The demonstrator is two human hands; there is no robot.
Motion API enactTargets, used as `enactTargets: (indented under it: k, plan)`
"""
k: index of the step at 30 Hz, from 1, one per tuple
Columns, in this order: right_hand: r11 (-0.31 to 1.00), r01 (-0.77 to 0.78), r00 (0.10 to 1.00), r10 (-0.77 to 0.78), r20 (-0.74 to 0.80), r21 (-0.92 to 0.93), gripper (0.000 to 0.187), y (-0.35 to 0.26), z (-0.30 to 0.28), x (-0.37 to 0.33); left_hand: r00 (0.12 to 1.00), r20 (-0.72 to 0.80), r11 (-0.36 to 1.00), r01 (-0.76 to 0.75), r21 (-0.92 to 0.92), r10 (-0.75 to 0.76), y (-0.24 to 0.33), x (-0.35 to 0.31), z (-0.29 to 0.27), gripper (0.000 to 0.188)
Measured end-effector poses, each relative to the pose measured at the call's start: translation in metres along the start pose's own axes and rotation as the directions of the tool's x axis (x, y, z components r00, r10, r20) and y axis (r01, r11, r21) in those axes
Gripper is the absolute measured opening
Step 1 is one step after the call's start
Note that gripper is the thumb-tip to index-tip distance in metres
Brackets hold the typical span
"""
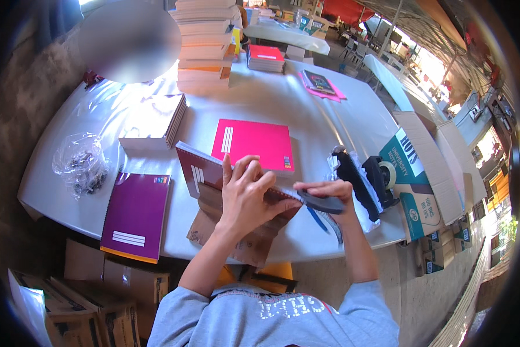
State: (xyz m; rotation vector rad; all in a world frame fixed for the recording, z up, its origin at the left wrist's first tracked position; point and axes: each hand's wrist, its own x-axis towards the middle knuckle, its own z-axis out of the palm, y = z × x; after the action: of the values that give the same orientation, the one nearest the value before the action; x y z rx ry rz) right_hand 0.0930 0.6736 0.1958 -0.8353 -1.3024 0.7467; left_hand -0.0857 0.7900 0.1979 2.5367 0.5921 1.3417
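Note:
My left hand grips a dark maroon spiral notebook that stands tilted on its edge, thumb and fingers along its bound side. At the right end of that spiral edge, my right hand closes around a dark grey hand tool with a smooth, curved body; its working end is hard to make out. Just below the tool lies a slim blue object. Brown cardboard shows under the notebook. Right behind it rests a stack of pinkish-red notebooks.
Purple notebooks lie at the left front edge, near a clear plastic bag of small dark pieces. Behind are a white-topped stack and a tall book pile. A tape dispenser and an open carton stand right.

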Motion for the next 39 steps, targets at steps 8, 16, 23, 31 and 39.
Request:
enactTargets:
  k: [8, 16, 23, 31, 39]
  plan:
    - [0.959, -0.120, 0.984, 0.149, 0.096, -0.256, 0.025, -0.002, 0.002, -0.002, 0.999, -0.021, 0.999, -0.031, -0.017, 0.030, 0.000, -0.003, -0.006, 0.051]
    - [0.909, -0.179, 0.984, 0.159, -0.085, -0.376, 0.032, 0.016, -0.009, 0.003, 0.999, 0.012, 0.999, -0.041, -0.020, 0.042, -0.003, -0.004, -0.005, 0.057]
    - [0.873, 0.056, 0.987, 0.025, 0.158, -0.485, 0.018, -0.006, 0.007, 0.012, 0.991, 0.119, 0.988, 0.080, -0.130, -0.065, -0.001, 0.003, -0.018, 0.086]
    - [0.849, -0.058, 0.991, 0.113, 0.073, -0.525, 0.016, -0.004, 0.005, 0.021, 0.993, 0.106, 0.986, 0.072, -0.154, -0.056, -0.003, 0.002, -0.014, 0.097]
    - [0.979, 0.089, 0.996, -0.086, 0.026, -0.186, 0.029, -0.010, 0.023, 0.024, 0.996, 0.063, 0.981, 0.067, -0.181, -0.057, 0.000, -0.007, -0.015, 0.100]
